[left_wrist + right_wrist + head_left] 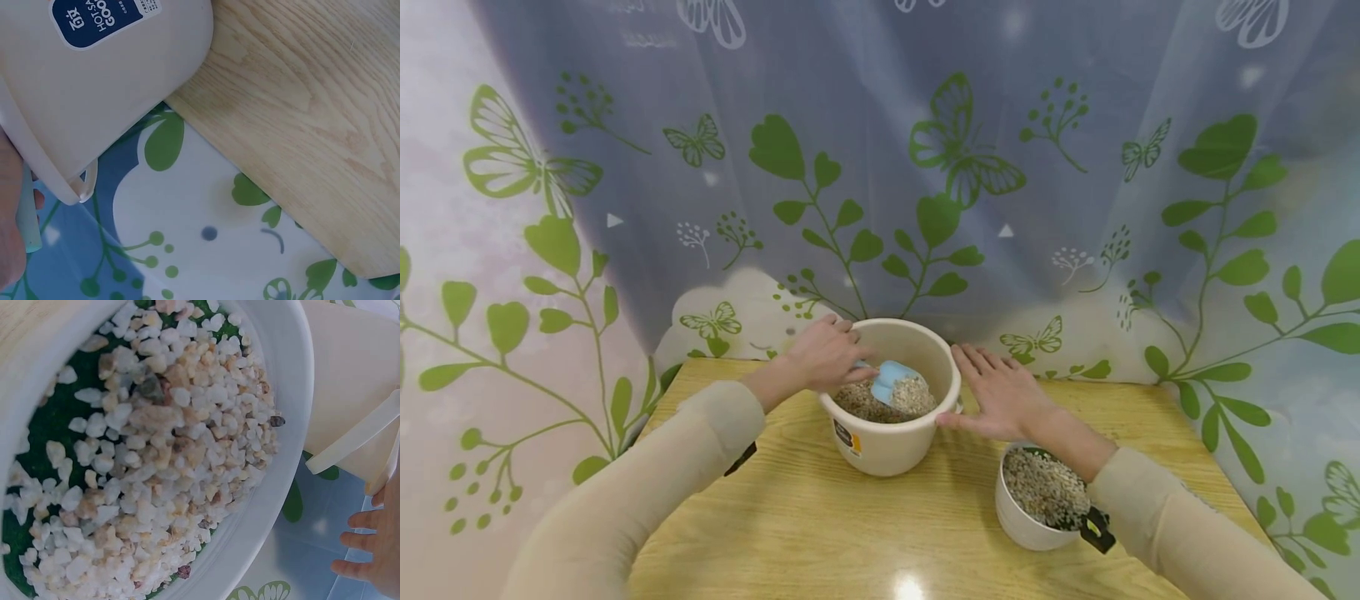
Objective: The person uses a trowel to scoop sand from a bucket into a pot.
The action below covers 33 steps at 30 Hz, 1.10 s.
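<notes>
Fingers of the left hand (pixel 823 354) are curled round the handle of a light-blue scoop (pixel 891 379), above the rim on that hand's side of a cream bucket (pixel 891 454). Opposite it, the right hand (pixel 1000 400) is spread, with its fingers nearly straight and set against the bucket's other side; it grips nothing that I can see, and seems to steady the bucket.

Between the hands, the scoop's head lies inside the bucket with a heap of pale gravel (pixel 913 396) in it. Darker gravel (pixel 867 408) covers the bottom around it; whether the scoop rests on that layer or is just clear of it, I cannot tell.

Nearer the body, below the right wrist, a white bowl (pixel 1022 527) holds more light stones (pixel 1045 483) over a green bottom. Under everything is a wood-grain table (pixel 760 517), and beyond both hands hangs a leaf-printed curtain (pixel 880 50).

I judge the step in hand to be scooping gravel inside the bucket. The next move calls for a level scoop and a steady right hand.
</notes>
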Motion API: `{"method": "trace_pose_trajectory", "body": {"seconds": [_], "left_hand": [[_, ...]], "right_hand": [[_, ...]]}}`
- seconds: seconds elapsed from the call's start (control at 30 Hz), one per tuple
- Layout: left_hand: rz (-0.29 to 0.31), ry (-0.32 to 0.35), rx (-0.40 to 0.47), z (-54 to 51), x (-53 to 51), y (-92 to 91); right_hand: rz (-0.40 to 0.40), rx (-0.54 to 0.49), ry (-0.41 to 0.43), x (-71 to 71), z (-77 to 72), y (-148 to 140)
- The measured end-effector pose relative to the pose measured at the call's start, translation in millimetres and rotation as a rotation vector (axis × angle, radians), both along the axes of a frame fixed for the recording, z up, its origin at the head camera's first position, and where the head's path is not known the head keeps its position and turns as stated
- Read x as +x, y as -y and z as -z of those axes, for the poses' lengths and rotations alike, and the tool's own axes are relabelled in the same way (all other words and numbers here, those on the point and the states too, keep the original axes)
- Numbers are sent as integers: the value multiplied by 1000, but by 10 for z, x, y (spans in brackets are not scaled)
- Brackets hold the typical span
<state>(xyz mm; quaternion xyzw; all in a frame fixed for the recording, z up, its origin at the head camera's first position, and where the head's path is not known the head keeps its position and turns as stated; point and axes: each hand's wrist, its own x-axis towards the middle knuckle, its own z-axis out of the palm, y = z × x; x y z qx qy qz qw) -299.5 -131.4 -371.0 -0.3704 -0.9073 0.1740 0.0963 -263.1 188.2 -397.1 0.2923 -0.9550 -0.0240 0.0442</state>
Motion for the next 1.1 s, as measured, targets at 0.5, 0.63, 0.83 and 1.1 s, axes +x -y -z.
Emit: {"method": "trace_pose_trajectory", "body": {"seconds": [0.5,0.63,0.83,1.1], "left_hand": [[-19,-45,82,45,33,77],[-28,-39,103,65,25,84],[-43,-35,113,63,27,81],[-44,-40,122,43,32,74]], "right_hand": [[-2,0,0,14,-1,7],[-9,1,-15,12,4,9],[-13,3,-27,10,6,1],[-18,-8,-27,20,-18,-8]]}}
